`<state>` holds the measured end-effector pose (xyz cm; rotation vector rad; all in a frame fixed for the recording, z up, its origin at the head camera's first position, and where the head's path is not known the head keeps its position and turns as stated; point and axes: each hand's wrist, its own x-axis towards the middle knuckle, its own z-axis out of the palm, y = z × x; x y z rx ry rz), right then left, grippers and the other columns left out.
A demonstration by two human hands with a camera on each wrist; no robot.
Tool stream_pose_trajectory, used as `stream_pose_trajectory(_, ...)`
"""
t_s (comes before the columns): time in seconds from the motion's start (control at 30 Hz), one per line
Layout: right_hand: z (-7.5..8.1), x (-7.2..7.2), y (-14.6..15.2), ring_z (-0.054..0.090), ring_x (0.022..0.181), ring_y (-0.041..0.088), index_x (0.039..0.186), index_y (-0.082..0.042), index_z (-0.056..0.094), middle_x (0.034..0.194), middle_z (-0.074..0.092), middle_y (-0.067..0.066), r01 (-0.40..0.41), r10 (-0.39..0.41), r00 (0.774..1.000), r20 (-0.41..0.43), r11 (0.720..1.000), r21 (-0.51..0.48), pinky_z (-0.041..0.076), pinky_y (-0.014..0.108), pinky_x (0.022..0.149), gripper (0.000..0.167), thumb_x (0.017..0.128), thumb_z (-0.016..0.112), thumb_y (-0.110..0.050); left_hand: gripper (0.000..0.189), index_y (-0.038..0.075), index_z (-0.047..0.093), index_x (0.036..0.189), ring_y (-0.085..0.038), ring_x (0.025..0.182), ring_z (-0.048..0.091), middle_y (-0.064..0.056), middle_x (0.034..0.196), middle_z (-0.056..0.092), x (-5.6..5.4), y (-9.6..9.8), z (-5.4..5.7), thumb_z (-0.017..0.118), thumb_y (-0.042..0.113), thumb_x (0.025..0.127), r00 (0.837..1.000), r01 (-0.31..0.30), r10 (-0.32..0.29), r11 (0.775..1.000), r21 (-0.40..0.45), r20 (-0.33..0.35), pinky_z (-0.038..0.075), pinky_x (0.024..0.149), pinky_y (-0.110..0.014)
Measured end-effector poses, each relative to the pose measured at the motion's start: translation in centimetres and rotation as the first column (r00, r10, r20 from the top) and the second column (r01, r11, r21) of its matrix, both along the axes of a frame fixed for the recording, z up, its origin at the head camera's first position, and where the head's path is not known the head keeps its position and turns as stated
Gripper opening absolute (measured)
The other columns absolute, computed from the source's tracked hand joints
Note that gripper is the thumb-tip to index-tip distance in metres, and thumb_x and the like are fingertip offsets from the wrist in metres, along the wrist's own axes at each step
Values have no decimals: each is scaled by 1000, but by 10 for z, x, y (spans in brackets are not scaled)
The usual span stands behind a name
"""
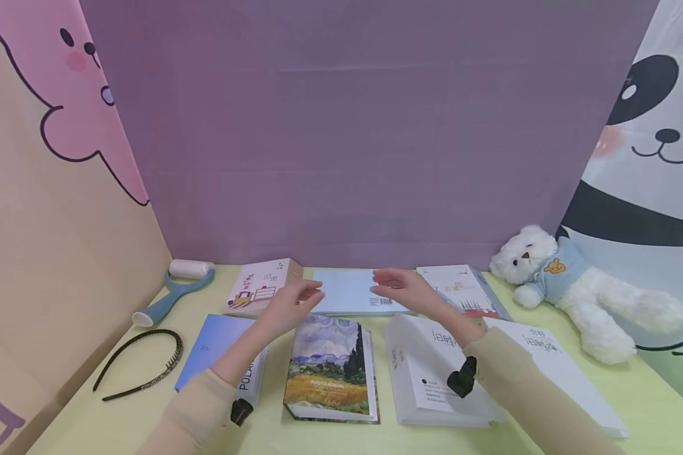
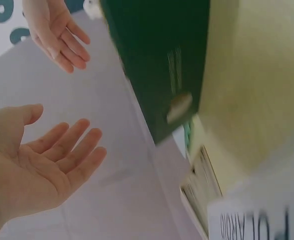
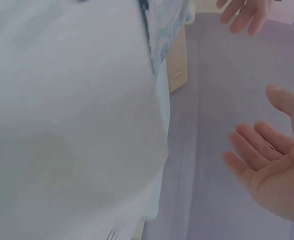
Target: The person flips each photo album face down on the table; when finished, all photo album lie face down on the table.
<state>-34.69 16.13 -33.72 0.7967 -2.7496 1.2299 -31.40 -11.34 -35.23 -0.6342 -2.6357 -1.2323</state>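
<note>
Both hands hover over the back row of albums, palms facing each other, with nothing held. My left hand (image 1: 289,304) is over the gap between a pinkish box-like album (image 1: 262,292) and a light blue album (image 1: 341,292); its fingers are relaxed, as the left wrist view confirms. Opposite it, my right hand (image 1: 406,289) overlaps the light blue album's right part in the head view, fingers loosely extended. Below and between the arms lies a photo album (image 1: 330,366) with a painted landscape cover. A blue Polaroid album (image 1: 216,344) is partly hidden by the left forearm.
Front right are two white albums (image 1: 421,379), (image 1: 552,373), partly under the right sleeve. Another white album (image 1: 455,287) lies behind. A white teddy bear (image 1: 569,284) leans at the right. On the left are a blue-handled lint roller (image 1: 178,291) and a black headband (image 1: 109,360).
</note>
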Motion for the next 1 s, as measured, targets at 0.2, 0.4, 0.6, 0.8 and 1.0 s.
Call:
stream_pose_trajectory(0.2, -4, 15, 30, 54, 120, 31, 133, -5, 50, 130, 57, 16, 52, -52, 999, 8, 998, 26, 48, 44, 95, 52, 91, 61, -35, 39, 9, 54, 130, -24, 109, 60, -6, 116, 65, 10, 24, -4, 50, 31, 98, 996, 87, -87, 996, -4, 23, 49, 91, -42)
stream_pose_trajectory(0.4, -10, 33, 59, 54, 120, 35, 131, -4, 53, 129, 58, 16, 67, -68, 998, 2, 995, 71, 48, 46, 94, 52, 89, 63, -34, 40, 12, 53, 132, -21, 111, 59, -6, 118, 64, 21, 54, -8, 48, 34, 98, 986, 164, -163, 986, -31, 40, 49, 93, -40)
stream_pose_trajectory(0.6, -17, 49, 94, 54, 118, 37, 129, -3, 54, 128, 57, 19, 103, -102, 995, -15, 984, 148, 50, 43, 91, 52, 89, 63, -35, 40, 15, 54, 132, -16, 112, 59, -2, 119, 64, 28, 90, -9, 47, 37, 98, 978, 205, -203, 978, -46, 47, 50, 90, -33)
stream_pose_trajectory(0.8, -21, 62, 126, 58, 115, 32, 128, -2, 55, 128, 57, 20, 118, -114, 993, -31, 980, 158, 52, 25, 84, 48, 90, 63, -30, 39, 19, 55, 130, -10, 109, 59, 3, 117, 65, 33, 125, -15, 48, 39, 98, 967, 252, -249, 966, -54, 58, 50, 88, -27)
stream_pose_trajectory(1.0, -22, 75, 151, 57, 115, 13, 127, -9, 58, 134, 53, 17, 163, -151, 986, -76, 969, 187, 54, 30, 85, 43, 90, 64, -29, 39, 17, 57, 129, -5, 107, 60, 5, 116, 66, 35, 155, -20, 49, 39, 97, 950, 308, -304, 948, -75, 64, 48, 89, -20)
